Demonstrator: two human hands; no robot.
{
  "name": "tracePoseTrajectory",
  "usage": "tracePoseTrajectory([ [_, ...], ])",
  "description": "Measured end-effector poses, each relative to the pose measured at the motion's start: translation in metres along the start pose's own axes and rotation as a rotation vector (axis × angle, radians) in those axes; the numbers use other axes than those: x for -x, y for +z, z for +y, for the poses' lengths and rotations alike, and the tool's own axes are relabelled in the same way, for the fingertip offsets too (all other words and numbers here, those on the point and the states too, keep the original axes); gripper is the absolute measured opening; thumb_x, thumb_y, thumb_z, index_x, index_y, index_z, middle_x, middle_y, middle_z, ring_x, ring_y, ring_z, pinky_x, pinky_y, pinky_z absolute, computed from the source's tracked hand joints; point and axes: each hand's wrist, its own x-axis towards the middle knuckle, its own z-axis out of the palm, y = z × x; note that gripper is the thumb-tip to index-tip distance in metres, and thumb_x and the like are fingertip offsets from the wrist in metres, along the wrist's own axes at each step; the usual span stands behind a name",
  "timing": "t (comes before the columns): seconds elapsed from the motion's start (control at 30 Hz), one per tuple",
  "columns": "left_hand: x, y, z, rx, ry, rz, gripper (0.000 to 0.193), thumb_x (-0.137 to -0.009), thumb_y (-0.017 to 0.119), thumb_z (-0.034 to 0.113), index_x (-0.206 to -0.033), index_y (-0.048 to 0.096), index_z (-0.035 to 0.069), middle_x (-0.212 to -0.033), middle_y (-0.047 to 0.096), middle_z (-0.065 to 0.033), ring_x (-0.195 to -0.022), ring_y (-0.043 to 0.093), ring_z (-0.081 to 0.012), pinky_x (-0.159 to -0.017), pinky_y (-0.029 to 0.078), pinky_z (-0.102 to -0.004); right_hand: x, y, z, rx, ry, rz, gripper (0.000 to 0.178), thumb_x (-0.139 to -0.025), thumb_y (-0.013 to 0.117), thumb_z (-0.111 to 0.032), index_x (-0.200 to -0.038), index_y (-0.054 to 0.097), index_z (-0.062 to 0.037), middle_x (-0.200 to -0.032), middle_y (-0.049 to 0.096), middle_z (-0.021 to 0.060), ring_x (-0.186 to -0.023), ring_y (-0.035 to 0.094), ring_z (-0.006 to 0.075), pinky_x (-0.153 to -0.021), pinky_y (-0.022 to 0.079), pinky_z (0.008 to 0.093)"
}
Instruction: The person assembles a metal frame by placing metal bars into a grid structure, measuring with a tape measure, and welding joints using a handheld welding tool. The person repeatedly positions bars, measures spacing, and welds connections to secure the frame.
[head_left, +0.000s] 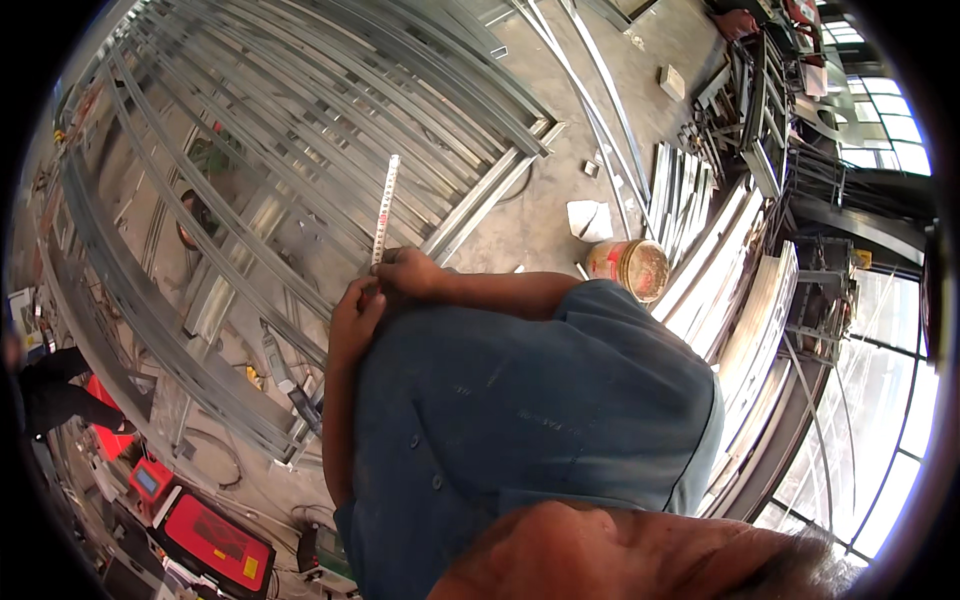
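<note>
A tape measure's pale blade (383, 213) stretches out stiffly from my hands, away from my body and over the metal frame (467, 207). My right hand (412, 273) is closed, with its fingers at the near end of the blade. Just beside it and touching or nearly touching it, my left hand (354, 313) is curled closed. What the left hand grips is hidden, and the tape's case does not show. The frame is made of long grey metal bars laid side by side, with crossbars at its ends.
To the right stand a dirty bucket (640, 268) and stacked metal profiles (735, 260). A power tool (285, 375) lies by the frame, left of my arm. Lower left are a red machine (215, 540) and another person's dark-clothed leg (75, 395). Windows line the right.
</note>
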Motion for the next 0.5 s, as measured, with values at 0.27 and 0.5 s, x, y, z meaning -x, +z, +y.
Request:
tracePoseTrajectory([
  [0.27,0.025,-0.034,-0.049,-0.505,0.088,0.089,0.027,-0.086,0.065,0.022,-0.105,0.069,0.004,-0.089,0.067,-0.0165,-0.08,0.064,-0.0327,-0.073,0.049,-0.0408,-0.037,-0.064,0.008,-0.409,0.183,0.373,0.025,-0.09,0.061,-0.019,-0.095,0.069,0.0044,-0.085,0.07,0.0138,-0.069,0.069,0.0217,-0.062,0.056,0.0332],
  [0.5,0.073,-0.05,-0.074,-0.566,-0.093,0.045,0.025,-0.084,0.066,0.025,-0.095,0.07,0.003,-0.087,0.067,-0.0218,-0.082,0.066,-0.0412,-0.07,0.05,-0.0476,-0.076,-0.157,0.087,0.976,-0.049,0.149,0.027,-0.085,0.066,-0.028,-0.091,0.074,-0.0031,-0.081,0.072,0.017,-0.074,0.072,0.0268,-0.063,0.056,0.0412],
])
